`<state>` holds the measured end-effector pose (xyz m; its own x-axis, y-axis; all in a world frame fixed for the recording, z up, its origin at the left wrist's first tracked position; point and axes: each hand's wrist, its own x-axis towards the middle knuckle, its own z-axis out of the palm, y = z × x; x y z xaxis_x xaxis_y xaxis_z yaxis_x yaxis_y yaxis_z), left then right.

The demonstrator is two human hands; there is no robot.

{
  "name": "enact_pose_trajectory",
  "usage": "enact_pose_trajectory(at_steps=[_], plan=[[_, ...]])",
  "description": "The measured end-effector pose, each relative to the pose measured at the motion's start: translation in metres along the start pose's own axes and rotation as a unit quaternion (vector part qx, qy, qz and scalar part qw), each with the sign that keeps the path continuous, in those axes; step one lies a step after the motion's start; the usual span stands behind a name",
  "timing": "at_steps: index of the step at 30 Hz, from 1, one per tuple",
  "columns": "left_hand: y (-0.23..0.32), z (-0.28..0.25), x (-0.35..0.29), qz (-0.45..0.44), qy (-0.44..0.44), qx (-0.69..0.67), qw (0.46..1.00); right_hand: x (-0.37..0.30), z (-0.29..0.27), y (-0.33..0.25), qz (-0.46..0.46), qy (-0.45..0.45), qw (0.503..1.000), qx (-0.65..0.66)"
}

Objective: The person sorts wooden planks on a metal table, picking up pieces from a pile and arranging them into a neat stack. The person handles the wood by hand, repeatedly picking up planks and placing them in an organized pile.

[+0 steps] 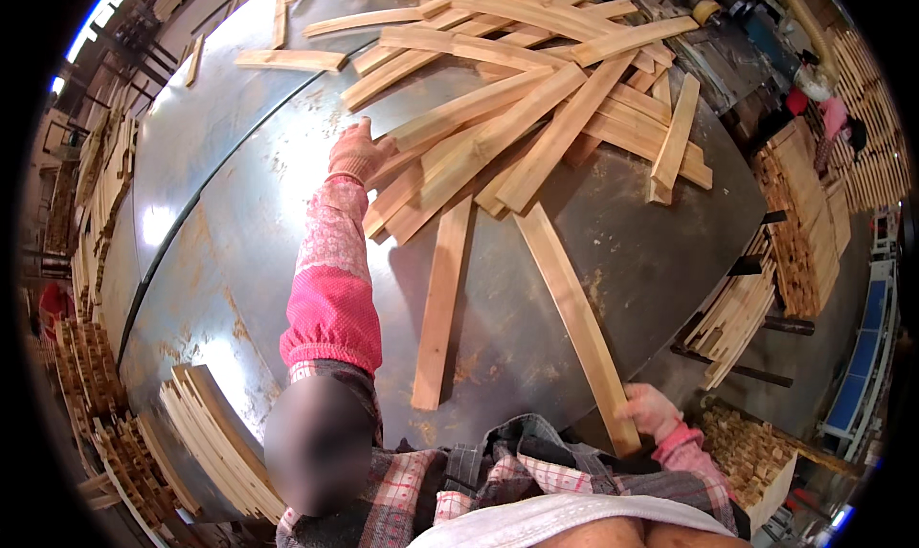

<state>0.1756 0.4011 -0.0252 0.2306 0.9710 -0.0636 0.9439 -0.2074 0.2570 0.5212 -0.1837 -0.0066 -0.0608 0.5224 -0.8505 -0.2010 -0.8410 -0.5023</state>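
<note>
Long pale plank (579, 323), end clamped in right hand (653, 412)
Smooth flat strips (565, 141) on stained metal table (689, 251); left hand (358, 154), finger grip unclear

The metal table (239, 261) is grey, with shiny patches — on it lie many wooden strips (488, 151), crossing in a loose heap

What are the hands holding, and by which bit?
The right hand holds a long board by its near end. The left hand is by the board pile; its grip is unclear.
</note>
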Motion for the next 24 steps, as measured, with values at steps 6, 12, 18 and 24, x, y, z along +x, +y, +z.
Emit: enact_pose_trajectory(at_steps=[6,12,18,24], plan=[[0.010,0.011,-0.012,-0.025,-0.145,-0.043,0.988,0.001,-0.037,-0.023,-0.151,0.030,0.988,-0.025],[0.021,0.027,-0.090,-0.048,-0.236,-0.168,0.956,0.162,-0.014,-0.188,-0.300,-0.017,0.923,0.240],[0.058,0.068,-0.189,-0.156,-0.259,-0.275,0.913,0.255,0.034,-0.283,-0.232,0.266,0.916,-0.189],[0.112,0.048,-0.231,-0.227,-0.322,-0.460,0.796,0.262,0.033,-0.247,-0.190,0.231,0.954,0.010]])
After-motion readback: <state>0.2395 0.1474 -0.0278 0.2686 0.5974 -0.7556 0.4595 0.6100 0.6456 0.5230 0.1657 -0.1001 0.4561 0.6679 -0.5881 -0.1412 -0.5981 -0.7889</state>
